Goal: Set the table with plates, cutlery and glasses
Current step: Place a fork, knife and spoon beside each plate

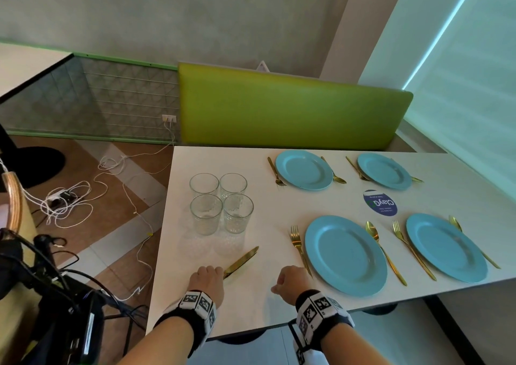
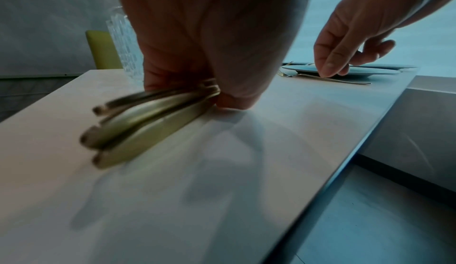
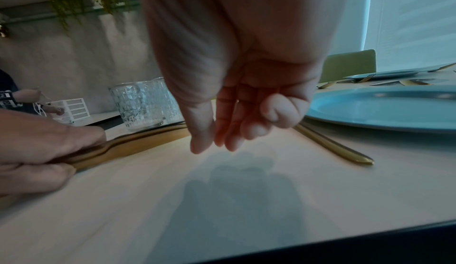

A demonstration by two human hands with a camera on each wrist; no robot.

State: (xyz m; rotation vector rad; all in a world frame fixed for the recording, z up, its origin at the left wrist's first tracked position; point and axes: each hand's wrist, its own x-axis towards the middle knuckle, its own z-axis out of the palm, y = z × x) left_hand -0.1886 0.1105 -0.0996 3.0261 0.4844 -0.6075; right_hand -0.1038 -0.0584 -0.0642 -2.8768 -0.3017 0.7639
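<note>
Knives (image 2: 148,124), slim matte gold, bunched in left hand (image 1: 208,281) fingers; right hand (image 1: 293,282) loose, empty

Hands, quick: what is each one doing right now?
Left hand: grips a bundle of gold knives lying on the table.
Right hand: holds nothing, fingers loosely curled above the table.

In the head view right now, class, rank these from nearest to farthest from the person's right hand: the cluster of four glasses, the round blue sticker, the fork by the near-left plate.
1. fork: beside the right hand, left of the near-left plate.
2. glasses: ahead and left, near the table's left edge.
3. blue sticker: ahead and right, between the plates.
</note>
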